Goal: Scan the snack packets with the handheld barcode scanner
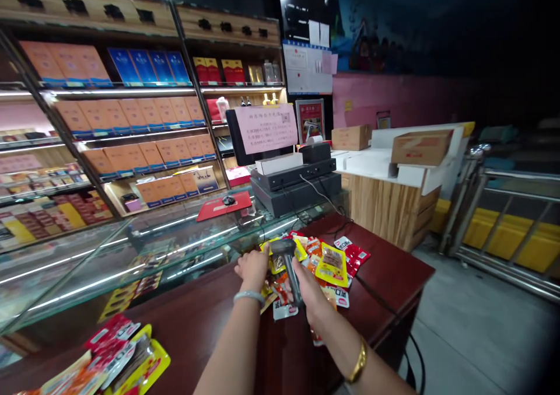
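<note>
My right hand (pixel 308 293) is wrapped round the grip of a dark handheld barcode scanner (pixel 292 272). The scanner's head is above a yellow snack packet (pixel 277 264) in a loose pile. To the left of the scanner, my left hand (pixel 252 269) has its fingers curled, with the thumb beside the yellow packet's edge; what it pinches, if anything, is hidden. More packets lie around, among them a yellow-edged one (pixel 332 265) and a red one (pixel 356 258). At the lower left, a second group of snack packets (pixel 142 363) rests on the dark red counter (pixel 196 331).
Behind the pile stand a cash drawer (pixel 297 193) and a monitor (pixel 236 138) with a pink notice. A glass display case (pixel 175 255) runs along the left, with a red mouse pad (pixel 225 205) on top. The scanner-side cable (pixel 385 301) crosses the counter's right part.
</note>
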Tool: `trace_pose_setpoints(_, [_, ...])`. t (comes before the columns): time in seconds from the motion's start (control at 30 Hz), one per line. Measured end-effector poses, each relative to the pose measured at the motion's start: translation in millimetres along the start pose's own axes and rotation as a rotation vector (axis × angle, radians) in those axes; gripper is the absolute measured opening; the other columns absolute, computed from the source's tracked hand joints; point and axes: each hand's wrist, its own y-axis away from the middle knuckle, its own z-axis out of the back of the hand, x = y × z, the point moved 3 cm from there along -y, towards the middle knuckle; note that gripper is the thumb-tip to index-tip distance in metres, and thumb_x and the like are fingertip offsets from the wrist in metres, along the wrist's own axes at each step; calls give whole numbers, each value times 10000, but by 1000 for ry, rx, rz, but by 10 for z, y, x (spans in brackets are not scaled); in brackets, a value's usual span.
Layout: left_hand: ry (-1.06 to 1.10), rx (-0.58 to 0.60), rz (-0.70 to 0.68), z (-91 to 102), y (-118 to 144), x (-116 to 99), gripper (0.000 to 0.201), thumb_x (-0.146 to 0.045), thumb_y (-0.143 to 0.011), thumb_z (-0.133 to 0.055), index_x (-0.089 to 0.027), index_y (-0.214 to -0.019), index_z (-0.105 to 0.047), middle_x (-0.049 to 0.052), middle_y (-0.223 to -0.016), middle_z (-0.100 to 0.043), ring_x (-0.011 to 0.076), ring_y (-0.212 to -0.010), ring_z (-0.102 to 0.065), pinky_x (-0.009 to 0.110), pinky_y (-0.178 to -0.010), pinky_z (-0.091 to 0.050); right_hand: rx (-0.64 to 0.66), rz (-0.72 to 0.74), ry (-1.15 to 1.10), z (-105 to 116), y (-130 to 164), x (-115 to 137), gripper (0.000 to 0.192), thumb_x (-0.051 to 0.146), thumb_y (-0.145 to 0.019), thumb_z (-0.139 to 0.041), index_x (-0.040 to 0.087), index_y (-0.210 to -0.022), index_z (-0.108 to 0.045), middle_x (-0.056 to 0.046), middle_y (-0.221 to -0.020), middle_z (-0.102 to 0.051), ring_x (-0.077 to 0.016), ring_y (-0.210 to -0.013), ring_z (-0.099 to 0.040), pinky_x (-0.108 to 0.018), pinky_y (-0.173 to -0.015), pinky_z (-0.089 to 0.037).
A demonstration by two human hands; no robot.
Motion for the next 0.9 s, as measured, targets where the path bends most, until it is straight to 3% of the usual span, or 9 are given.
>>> trace_pose_setpoints(0.2, [-6, 76, -3, -174, -156, -39, 358, -521, -597, -784, -204, -571, -621, 250, -968, -742, 474, -1142, -622, 548, -976, -416, -56, -32, 2, 164, -113, -52, 676, 891, -671, -636, 241, -709, -453, 79, -422, -495, -77, -304, -386, -206, -344, -313])
trace_pose_setpoints(0.3, [23, 97, 27, -166, -166, 6, 310, -494, -624, -772, -222, -616, -624, 197, -884, -745, 455, -1073, -656, 542, -943, -424, -39, -22, 5, 183, -89, -67, 685, 898, -672, -628, 238, -686, -444, 72, -434, -500, -75, -308, -391, -208, -346, -313])
trace_pose_setpoints(0.37, [85, 121, 27, -120, -136, 61, 266, -463, -672, -739, -233, -637, -609, 124, -768, -723, 391, -934, -688, 502, -891, -444, -4, -6, -12, 178, -22, -65, 676, 882, -681, -644, 230, -702, -464, 63, -465, -529, -75, -326, -419, -203, -359, -316])
trace_pose_setpoints(0.5, [357, 100, -9, 33, 1, 249, 239, -368, -710, -684, -237, -621, -506, -6, -597, -590, 217, -668, -617, 316, -697, -443, 22, -15, -30, 145, 184, -92, 666, 866, -673, -671, 234, -732, -469, 70, -468, -517, -84, -340, -424, -206, -367, -304])
trace_pose_setpoints(0.6, [623, 35, -31, 173, 169, 438, 255, -373, -710, -661, -234, -642, -458, -50, -585, -511, 148, -592, -531, 248, -600, -389, 46, 3, -25, 91, 346, -125, 644, 833, -682, -703, 237, -753, -467, 74, -485, -518, -86, -351, -417, -218, -384, -323])
trace_pose_setpoints(0.73, [1015, 30, -21, 376, 470, 730, 401, -457, -637, -749, -228, -687, -423, -87, -599, -457, 90, -544, -449, 208, -544, -362, 83, -4, -15, 8, 554, -172, 646, 831, -671, -711, 234, -778, -490, 76, -504, -519, -80, -354, -402, -227, -396, -334])
trace_pose_setpoints(0.9, [1288, 82, 118, 613, 924, 1200, 551, -467, -574, -867, -234, -777, -411, -75, -662, -573, 103, -570, -547, 207, -548, -420, 153, -9, -1, -142, 859, -195, 625, 815, -704, -697, 235, -798, -484, 86, -501, -503, -76, -361, -398, -219, -398, -329])
